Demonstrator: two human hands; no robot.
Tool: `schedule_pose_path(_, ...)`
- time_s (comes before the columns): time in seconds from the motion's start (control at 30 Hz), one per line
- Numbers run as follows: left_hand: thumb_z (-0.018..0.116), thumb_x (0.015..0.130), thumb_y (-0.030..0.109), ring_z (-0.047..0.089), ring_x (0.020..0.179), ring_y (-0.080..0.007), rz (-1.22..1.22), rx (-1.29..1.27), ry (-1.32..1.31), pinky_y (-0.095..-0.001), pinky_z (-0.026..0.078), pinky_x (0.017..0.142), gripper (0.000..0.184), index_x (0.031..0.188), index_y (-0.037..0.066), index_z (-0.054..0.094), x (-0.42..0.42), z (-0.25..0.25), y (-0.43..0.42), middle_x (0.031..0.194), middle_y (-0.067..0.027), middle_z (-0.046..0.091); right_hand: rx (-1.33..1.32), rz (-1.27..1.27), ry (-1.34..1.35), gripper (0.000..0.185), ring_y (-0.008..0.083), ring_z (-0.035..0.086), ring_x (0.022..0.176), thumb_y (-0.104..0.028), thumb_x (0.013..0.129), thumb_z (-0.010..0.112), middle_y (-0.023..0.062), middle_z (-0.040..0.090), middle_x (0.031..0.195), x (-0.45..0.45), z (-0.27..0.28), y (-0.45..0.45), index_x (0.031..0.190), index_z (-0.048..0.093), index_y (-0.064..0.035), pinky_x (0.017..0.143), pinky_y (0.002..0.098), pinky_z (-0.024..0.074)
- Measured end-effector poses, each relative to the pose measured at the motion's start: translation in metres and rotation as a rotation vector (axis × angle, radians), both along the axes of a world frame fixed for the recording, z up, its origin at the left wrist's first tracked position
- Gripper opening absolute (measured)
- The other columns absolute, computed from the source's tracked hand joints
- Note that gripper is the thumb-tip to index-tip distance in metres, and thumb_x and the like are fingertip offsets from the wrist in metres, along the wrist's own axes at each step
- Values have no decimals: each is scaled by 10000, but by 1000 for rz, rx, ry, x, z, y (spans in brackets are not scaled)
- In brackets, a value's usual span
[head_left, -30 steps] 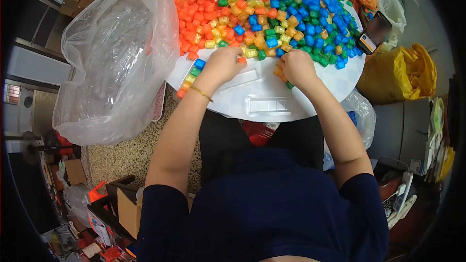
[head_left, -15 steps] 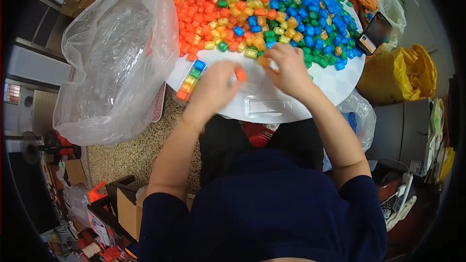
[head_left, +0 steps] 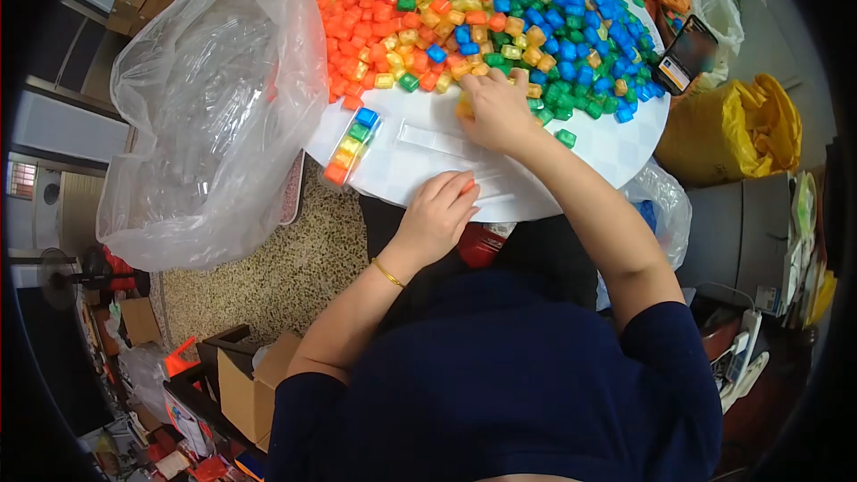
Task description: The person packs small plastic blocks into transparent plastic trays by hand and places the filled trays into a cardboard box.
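Note:
My left hand (head_left: 437, 216) is at the table's near edge, its fingers closed on a red-orange cube (head_left: 467, 186) over a clear plastic tray (head_left: 500, 189), which it partly covers. At the front of the cube pile, my right hand (head_left: 502, 114) has a yellow cube (head_left: 463, 108) at its thumb side; its other fingertips touch the pile. Between the hands and the filled case lies another clear tray (head_left: 433, 138). The filled clear case (head_left: 353, 147) holds a row of blue, green, yellow, orange and red cubes. A single green cube (head_left: 565, 138) sits beside my right forearm.
A big pile of translucent colored cubes (head_left: 500, 22) covers the far part of the white table (head_left: 616, 156). On the left bulges a large clear plastic bag (head_left: 214, 116). To the right are a phone (head_left: 687, 54) and a yellow bag (head_left: 745, 134).
My left hand has moved down and right to the near-edge tray with the red-orange cube. My right hand has shifted left and up to the pile's edge. The middle tray is now uncovered.

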State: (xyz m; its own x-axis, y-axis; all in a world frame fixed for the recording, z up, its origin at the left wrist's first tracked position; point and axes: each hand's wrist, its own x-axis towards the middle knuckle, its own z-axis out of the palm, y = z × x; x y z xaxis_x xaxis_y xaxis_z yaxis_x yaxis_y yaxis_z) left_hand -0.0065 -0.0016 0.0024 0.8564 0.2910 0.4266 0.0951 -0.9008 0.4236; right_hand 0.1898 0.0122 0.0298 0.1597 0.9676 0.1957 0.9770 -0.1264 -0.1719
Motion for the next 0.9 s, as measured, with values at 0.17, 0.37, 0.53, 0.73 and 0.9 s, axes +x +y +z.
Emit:
schedule_pose_path(0.17, 669, 741, 92, 511, 1063, -308, 191, 34, -66, -411, 419, 913, 333, 1045, -6, 574, 12, -14, -15, 1166, -143, 532, 325, -174, 210, 439, 287, 533, 941, -209, 700, 704, 111, 573, 962, -27, 2, -81, 1066, 521, -53, 840, 436, 332)
schedule_pose_path(0.37, 707, 722, 176, 460, 1119, -329, 206, 27, 12, -441, 337, 948, 573, 1235, 47, 489, 12, 15, -15, 1227, -164, 499, 432, -187, 525, 266, 263, 562, 875, -161, 724, 687, 95, 589, 894, 15, -13, -90, 949, 604, -46, 735, 391, 406)
schedule_pose_path(0.53, 626, 791, 112, 472, 1133, -293, 59, 144, 103, -422, 347, 944, 403, 1185, 56, 567, 37, 7, -14, 1199, -149, 521, 241, -210, 13, 97, 283, 572, 858, -136, 759, 648, 84, 604, 868, 50, -16, -58, 791, 657, -45, 720, 406, 441)
schedule_pose_path(0.73, 595, 778, 31, 511, 1120, -300, 74, 100, 16, -407, 385, 931, 327, 1105, 10, 593, 38, 0, -15, 1237, -166, 533, -37, -142, 59, 103, 299, 584, 848, -134, 742, 631, 113, 623, 849, 65, -14, -49, 734, 682, -45, 738, 428, 446)
schedule_pose_path(0.9, 613, 781, 53, 534, 1111, -285, 61, 70, 24, -404, 388, 935, 376, 1150, 0, 559, 38, 4, -9, 1254, -170, 542, -126, -106, 55, 108, 319, 603, 781, -139, 728, 662, 136, 634, 792, 69, -15, -47, 766, 684, -41, 715, 432, 475)
